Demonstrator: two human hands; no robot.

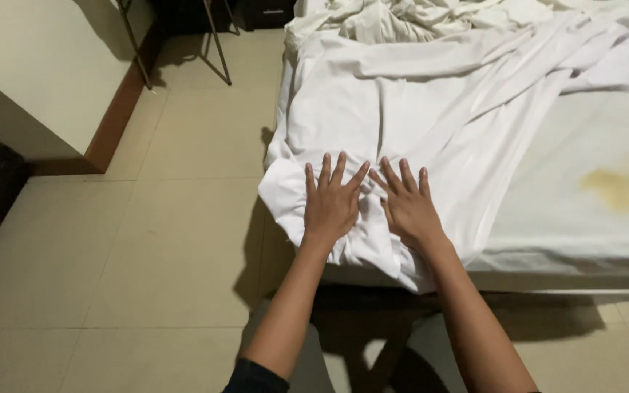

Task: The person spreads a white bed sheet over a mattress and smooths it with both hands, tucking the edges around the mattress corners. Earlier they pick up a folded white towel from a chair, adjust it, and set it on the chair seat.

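We see the left hand (331,206) and the right hand (406,206) lying flat, fingers spread, gripping nothing, side by side on a crumpled white sheet (416,116) at the near corner of the mattress (584,218). The sheet hangs over that corner towards the tiled floor (147,255) (a yellowish stain (615,188) marks the bare mattress, right of the hands).

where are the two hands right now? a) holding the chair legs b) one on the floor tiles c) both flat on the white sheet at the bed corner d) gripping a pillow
c: the left hand and right hand lie side by side, fingers spread, palms down on the crumpled white sheet over the corner of the mattress.
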